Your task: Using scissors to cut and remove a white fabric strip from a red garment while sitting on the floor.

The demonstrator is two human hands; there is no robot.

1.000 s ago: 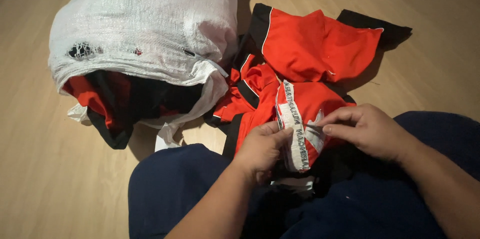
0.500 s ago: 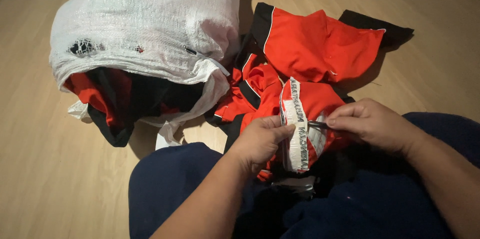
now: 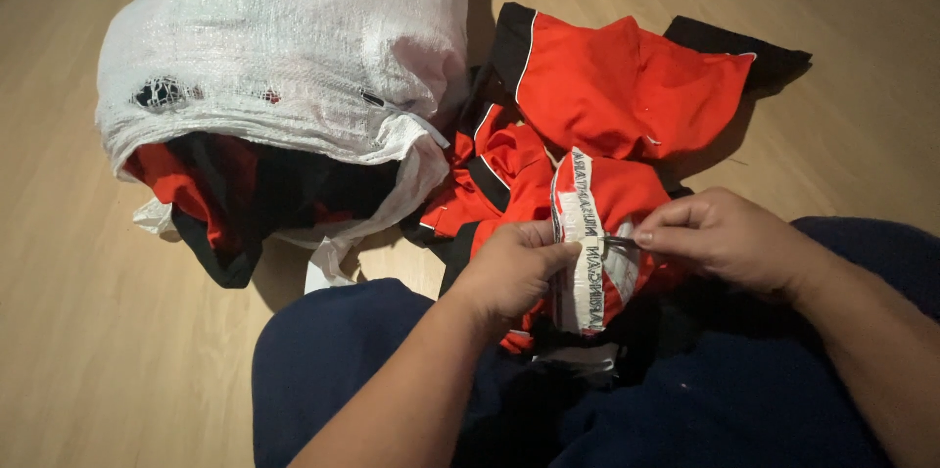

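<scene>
Looking down through the head camera, we see our left hand (image 3: 514, 267) pinching the edge of a white woven strip with dark lettering (image 3: 586, 243), sewn onto a crumpled red and black fabric garment (image 3: 607, 96) that spills from our lap onto the pale wooden floor (image 3: 78, 351). Our right hand (image 3: 725, 238) is closed, thumb against forefinger, on something thin and dark at the strip's right edge; it may be a small tool or a thread, but we cannot tell which. Both grips are tight, nearly meeting across the strip, which stands upright between them just above our dark blue trousers (image 3: 323, 370). We judge the work on the strip barely begun, since it looks attached along its length. Left of the garment lies a torn white woven sack (image 3: 284, 47), more red and black cloth showing at its mouth.
</scene>
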